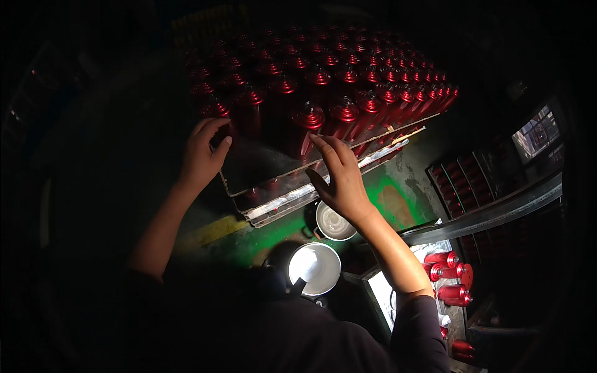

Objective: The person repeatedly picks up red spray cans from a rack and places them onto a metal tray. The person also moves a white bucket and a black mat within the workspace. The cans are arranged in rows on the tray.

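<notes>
Dark sleeve; left hand, right hand unclenched near red canisters; any print unreadable.

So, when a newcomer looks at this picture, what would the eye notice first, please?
First, probably the red bottles, standing in dense rows across the upper middle. Next, the two bare hands at their near side: the left hand open by the left corner, the right hand with fingertips at the front bottle, though contact is unclear. Then the brightly lit white pot, below centre.
</notes>
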Motion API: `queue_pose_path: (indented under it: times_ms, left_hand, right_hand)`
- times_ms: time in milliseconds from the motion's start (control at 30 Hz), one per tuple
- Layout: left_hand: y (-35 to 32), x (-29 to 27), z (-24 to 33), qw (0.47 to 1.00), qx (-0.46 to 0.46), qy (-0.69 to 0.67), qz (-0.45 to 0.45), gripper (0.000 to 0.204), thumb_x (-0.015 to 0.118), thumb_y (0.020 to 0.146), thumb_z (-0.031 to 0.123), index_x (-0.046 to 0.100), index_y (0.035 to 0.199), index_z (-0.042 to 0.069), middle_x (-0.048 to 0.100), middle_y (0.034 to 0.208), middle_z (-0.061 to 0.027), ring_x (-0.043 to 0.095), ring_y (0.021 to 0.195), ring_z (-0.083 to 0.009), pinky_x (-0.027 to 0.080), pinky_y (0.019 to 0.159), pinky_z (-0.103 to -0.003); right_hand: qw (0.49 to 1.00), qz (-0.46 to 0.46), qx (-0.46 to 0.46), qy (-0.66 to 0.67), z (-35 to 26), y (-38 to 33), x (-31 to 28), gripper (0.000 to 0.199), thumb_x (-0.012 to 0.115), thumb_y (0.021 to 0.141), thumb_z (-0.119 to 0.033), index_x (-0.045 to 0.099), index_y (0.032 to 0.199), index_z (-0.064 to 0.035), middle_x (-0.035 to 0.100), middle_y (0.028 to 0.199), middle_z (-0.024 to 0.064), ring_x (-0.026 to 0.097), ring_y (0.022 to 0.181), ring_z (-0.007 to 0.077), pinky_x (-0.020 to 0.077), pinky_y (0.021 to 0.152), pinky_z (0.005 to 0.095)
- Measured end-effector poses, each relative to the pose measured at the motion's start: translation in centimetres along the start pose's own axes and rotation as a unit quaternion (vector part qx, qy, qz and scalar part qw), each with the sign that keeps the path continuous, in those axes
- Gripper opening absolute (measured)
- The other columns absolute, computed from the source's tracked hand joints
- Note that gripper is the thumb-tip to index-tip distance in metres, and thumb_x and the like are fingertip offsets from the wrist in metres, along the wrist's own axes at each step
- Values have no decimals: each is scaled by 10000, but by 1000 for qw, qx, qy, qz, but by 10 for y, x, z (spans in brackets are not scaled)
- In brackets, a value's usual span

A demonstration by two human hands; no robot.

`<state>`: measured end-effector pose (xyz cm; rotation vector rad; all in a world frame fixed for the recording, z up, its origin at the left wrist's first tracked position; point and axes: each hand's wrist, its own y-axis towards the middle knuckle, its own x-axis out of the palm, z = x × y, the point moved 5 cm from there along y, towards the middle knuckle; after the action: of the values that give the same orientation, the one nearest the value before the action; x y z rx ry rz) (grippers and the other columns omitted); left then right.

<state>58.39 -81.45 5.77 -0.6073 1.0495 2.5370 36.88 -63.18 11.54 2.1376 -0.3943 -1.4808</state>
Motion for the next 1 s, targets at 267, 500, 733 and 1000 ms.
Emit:
queue_pose_path:
  times_ms: [267, 500, 733, 1000]
  left_hand:
    - [32, 43, -147, 985, -129, -23, 108, 1144, 928, 614, 303, 261, 1495, 7, 393, 1465, -239, 439, 1334, -374, 388, 1117, -439]
    - [19, 74, -157, 942, -178, -121, 259, 1046, 938, 614, 202, 296, 1418, 12, 467, 1362, -201, 517, 1234, -327, 438, 1065, -431]
    - [3, 63, -142, 954, -152, -151, 208, 1022, 920, 625, 161, 288, 1415, 16, 452, 1353, -194, 497, 1246, -315, 437, 1058, -436]
    - [-36, 54, -46, 894, -179, -395, -115, 938, 836, 674, 91, 302, 1440, 4, 512, 1310, -139, 557, 1180, -227, 482, 1018, -384]
  right_hand:
    - [966, 183, 178, -40, 50, 38, 100, 868, 809, 764, -166, 308, 1438, 52, 395, 1381, 284, 415, 1277, 448, 368, 1078, 473]
    - [876, 302, 377, 10, 81, 26, 175, 1028, 922, 642, -319, 337, 1391, 71, 417, 1363, 258, 411, 1284, 399, 356, 1088, 456]
    - [834, 362, 416, 14, 110, 27, 199, 923, 882, 587, -218, 392, 1331, 23, 480, 1282, 226, 458, 1227, 408, 372, 1069, 469]
    - [808, 243, 426, 327, 76, -87, 135, 757, 850, 662, -139, 464, 1304, -28, 634, 1151, 98, 627, 1038, 205, 499, 948, 364]
